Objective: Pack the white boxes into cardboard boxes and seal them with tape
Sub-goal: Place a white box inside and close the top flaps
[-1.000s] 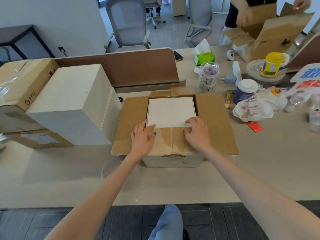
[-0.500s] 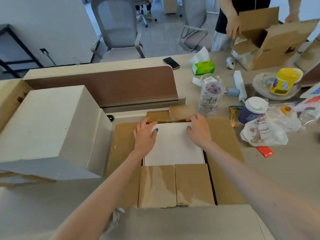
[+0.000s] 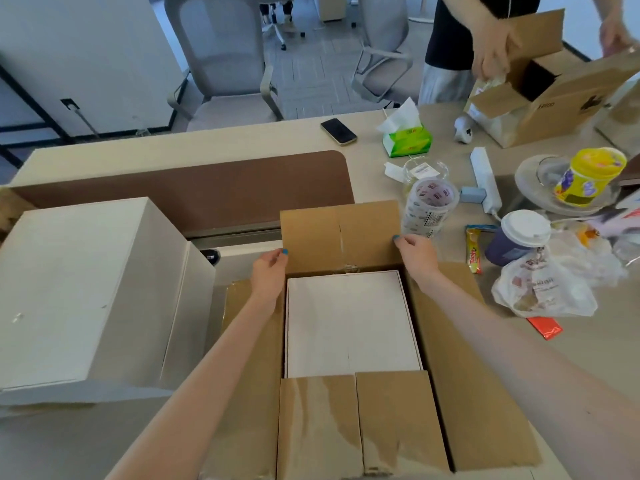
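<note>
An open cardboard box [image 3: 460, 358] sits on the desk in front of me with a white box [image 3: 349, 323] lying flat inside it. Its far flap [image 3: 341, 235] stands upright. My left hand [image 3: 268, 277] grips the flap's left edge and my right hand [image 3: 415, 258] grips its right edge, thumbs on the inner face. The near flap [image 3: 356, 420] lies folded over the white box's near end. A second, larger white box [image 3: 86, 289] stands to the left. A roll of clear printed tape [image 3: 429, 211] stands just behind the flap's right corner.
A brown desk divider [image 3: 194, 192] runs behind the boxes. Right of the carton lie a lidded paper cup [image 3: 519, 237], a plastic bag [image 3: 543, 289], a snack bar, tissues [image 3: 407, 135], a phone [image 3: 338, 132] and a yellow tub. Another person [image 3: 460, 46] handles a cardboard box [image 3: 561, 95] at the far right.
My hands left the near flap, moved over the white box to the far side, took hold of the far flap and raised it upright. The view leaned forward over the carton.
</note>
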### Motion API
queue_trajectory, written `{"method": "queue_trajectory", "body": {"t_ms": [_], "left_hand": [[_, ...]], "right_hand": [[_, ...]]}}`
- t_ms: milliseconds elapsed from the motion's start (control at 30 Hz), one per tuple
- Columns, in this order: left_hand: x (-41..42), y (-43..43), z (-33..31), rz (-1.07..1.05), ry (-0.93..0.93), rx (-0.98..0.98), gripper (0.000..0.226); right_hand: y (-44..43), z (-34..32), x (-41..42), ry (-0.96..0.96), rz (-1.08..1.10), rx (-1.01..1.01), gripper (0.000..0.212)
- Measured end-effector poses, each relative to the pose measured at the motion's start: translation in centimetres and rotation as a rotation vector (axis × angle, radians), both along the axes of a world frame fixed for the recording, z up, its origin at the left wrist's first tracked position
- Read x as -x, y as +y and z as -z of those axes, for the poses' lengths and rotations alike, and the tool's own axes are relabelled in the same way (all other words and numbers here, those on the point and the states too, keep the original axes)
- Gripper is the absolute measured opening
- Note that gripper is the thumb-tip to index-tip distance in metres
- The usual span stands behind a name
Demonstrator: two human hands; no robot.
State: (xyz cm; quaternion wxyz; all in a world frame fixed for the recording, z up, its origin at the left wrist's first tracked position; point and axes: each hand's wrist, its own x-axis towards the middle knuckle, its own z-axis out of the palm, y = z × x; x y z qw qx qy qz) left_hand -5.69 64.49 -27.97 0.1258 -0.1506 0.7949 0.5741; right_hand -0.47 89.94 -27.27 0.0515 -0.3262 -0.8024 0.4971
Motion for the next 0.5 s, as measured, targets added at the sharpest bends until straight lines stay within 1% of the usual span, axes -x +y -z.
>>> {"method": "queue_trajectory", "body": {"t_ms": [67, 100, 167, 233, 300, 367, 433, 467, 500], "left_hand": [[-0.2, -0.2, -0.1, 0.019, 0.023, -0.025, 0.021], [-0.5, -0.3, -0.3, 0.016, 0.031, -0.047, 0.023], [-0.9, -0.4, -0.6, 0.003, -0.011, -0.087, 0.028], [-1.0, -0.7, -0.5, 0.013, -0.065, -0.071, 0.035], [-0.9, -1.3, -0.6, 0.068, -0.086, -0.035, 0.036], [-0.7, -2.0, -0.7, 0.282, 0.006, -0.075, 0.035], [-0.6, -2.5, -0.9, 0.450, 0.083, -0.054, 0.024], [-0.6, -2.6, -0.9, 0.505, 0.101, -0.006, 0.020], [-0.6, -2.6, -0.7, 0.548, 0.126, 0.043, 0.022]], "right_hand": [[0.4, -0.4, -0.3, 0.047, 0.046, 0.151, 0.052], [0.7, -0.5, -0.5, 0.046, 0.065, 0.211, 0.057], [0.9, -0.5, -0.5, 0.034, 0.079, 0.305, 0.056], [1.1, -0.8, -0.5, 0.021, 0.070, 0.365, 0.052], [1.3, -1.2, -0.9, 0.018, -0.063, 0.405, 0.047], [1.4, -1.5, -1.4, 0.008, -0.225, 0.399, 0.029], [1.7, -1.7, -1.8, -0.027, -0.328, 0.278, 0.011], [1.6, -1.8, -1.9, -0.052, -0.389, 0.193, 0.013], [1.6, -1.6, -2.0, -0.081, -0.452, 0.120, 0.022]]}}
